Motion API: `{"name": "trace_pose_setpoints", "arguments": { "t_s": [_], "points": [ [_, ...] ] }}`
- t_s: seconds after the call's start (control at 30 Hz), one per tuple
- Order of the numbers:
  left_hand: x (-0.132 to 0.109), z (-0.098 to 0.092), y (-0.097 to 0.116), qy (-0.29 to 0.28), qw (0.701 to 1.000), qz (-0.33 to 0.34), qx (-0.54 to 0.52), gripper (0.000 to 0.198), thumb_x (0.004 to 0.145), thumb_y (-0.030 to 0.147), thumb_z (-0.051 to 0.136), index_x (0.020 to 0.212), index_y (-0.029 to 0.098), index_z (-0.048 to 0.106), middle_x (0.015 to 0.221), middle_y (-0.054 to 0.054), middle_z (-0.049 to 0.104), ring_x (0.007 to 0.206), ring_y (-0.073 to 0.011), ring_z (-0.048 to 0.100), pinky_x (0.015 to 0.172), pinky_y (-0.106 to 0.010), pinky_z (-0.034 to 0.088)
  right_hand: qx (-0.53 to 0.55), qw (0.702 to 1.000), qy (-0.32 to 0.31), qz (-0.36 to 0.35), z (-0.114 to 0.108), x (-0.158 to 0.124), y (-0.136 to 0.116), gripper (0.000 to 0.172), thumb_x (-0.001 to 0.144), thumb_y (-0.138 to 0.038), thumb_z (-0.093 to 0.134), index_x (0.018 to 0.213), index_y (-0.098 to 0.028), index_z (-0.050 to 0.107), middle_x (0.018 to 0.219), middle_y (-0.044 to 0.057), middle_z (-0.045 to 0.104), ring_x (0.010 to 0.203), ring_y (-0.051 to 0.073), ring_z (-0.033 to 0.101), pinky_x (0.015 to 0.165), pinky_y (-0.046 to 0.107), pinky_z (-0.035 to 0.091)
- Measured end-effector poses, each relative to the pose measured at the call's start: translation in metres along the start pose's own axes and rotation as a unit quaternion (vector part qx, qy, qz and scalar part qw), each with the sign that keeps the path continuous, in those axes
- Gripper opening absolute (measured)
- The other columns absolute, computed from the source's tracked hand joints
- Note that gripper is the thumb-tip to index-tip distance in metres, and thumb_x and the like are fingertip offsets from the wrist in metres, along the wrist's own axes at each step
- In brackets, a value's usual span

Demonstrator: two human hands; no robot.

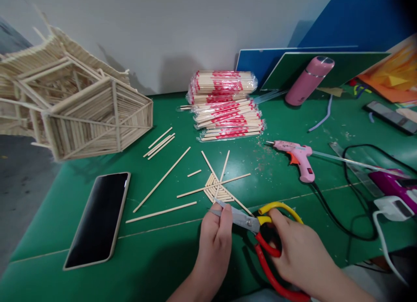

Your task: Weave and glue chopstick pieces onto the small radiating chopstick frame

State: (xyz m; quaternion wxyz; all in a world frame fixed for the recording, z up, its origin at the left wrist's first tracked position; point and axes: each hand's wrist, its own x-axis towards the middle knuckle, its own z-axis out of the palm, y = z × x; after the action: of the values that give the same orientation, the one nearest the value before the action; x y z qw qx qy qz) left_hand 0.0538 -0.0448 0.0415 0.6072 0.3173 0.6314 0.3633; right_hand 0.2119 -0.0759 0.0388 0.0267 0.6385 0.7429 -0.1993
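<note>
My right hand (299,245) grips scissors (243,219) by their yellow and red handles, with the blades pointing left. The blades are parted around the fingertips of my left hand (216,234). My left thumb and fingers are pinched together there, and what they hold is hidden. Just beyond the blade tips lies a web-like piece of wooden sticks (216,187), with crossed long sticks and short ones filling gaps between them. Loose sticks (162,179) lie to its left, with a short offcut (194,173) close by.
A stick-built model (97,119) stands at the left behind a phone (97,219). Wrapped stick bundles (228,106) lie at the back. To the right are a pink glue gun (295,156) with its cord, a pink flask (309,81) and a purple power strip (391,187).
</note>
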Motion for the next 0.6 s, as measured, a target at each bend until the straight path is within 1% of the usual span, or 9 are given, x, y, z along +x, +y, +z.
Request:
{"name": "trace_pose_setpoints", "arguments": {
  "t_s": [0.2,0.27,0.33,0.4,0.5,0.6],
  "points": [
    [0.0011,-0.0007,-0.0021,-0.013,1.000,0.022,0.015,0.025,0.076,0.037,0.046,0.059,0.019,0.043,0.056,0.005,0.039,0.055,-0.0106,0.038,0.054,-0.020,0.034,0.010,1.000,0.005,-0.001,0.0000,0.0009,-0.0015,0.022,0.062,-0.012,0.045,0.080,-0.021,0.037,0.065,-0.001,0.057,0.054,0.016,0.056,0.046,0.023,0.030],
    [0.0013,-0.0004,-0.0034,-0.003,1.000,0.019,0.018,0.028,0.076,0.039,0.046,0.058,0.019,0.041,0.054,0.005,0.037,0.053,-0.0104,0.037,0.051,-0.020,0.033,0.008,1.000,0.008,0.000,0.0003,0.0010,-0.0015,0.022,0.062,-0.011,0.045,0.080,-0.021,0.037,0.065,0.000,0.058,0.054,0.016,0.056,0.046,0.023,0.030],
    [0.0008,0.0003,-0.0033,0.009,1.000,0.013,0.018,0.029,0.076,0.042,0.046,0.058,0.019,0.043,0.055,0.004,0.038,0.053,-0.0108,0.038,0.052,-0.021,0.034,0.005,1.000,0.017,-0.001,0.0004,0.0011,-0.0014,0.020,0.064,-0.013,0.045,0.081,-0.021,0.038,0.066,0.000,0.058,0.055,0.016,0.057,0.047,0.023,0.031],
    [0.0000,0.0011,-0.0021,0.022,1.000,0.003,0.018,0.029,0.075,0.044,0.046,0.062,0.018,0.047,0.058,0.003,0.043,0.056,-0.0123,0.041,0.057,-0.023,0.038,0.005,0.999,0.032,-0.005,-0.0001,0.0012,-0.0013,0.019,0.068,-0.020,0.047,0.084,-0.020,0.038,0.069,0.001,0.058,0.059,0.018,0.057,0.049,0.024,0.033],
    [-0.0003,0.0020,0.0004,0.020,1.000,-0.013,0.005,0.028,0.072,0.045,0.050,0.069,0.017,0.054,0.064,-0.001,0.051,0.062,-0.0154,0.047,0.062,-0.026,0.041,0.012,0.998,0.054,-0.013,-0.0021,0.0012,-0.0012,0.025,0.071,-0.033,0.049,0.088,-0.020,0.039,0.073,0.003,0.058,0.064,0.019,0.056,0.053,0.027,0.037],
    [0.0004,0.0026,0.0020,0.008,1.000,-0.020,-0.008,0.032,0.071,0.049,0.051,0.072,0.017,0.055,0.068,-0.003,0.055,0.067,-0.0176,0.051,0.064,-0.026,0.041,0.022,0.998,0.058,-0.013,-0.0047,0.0012,-0.0011,0.027,0.072,-0.038,0.049,0.089,-0.019,0.039,0.075,0.003,0.057,0.065,0.020,0.056,0.055,0.028,0.038]
  ]
}}
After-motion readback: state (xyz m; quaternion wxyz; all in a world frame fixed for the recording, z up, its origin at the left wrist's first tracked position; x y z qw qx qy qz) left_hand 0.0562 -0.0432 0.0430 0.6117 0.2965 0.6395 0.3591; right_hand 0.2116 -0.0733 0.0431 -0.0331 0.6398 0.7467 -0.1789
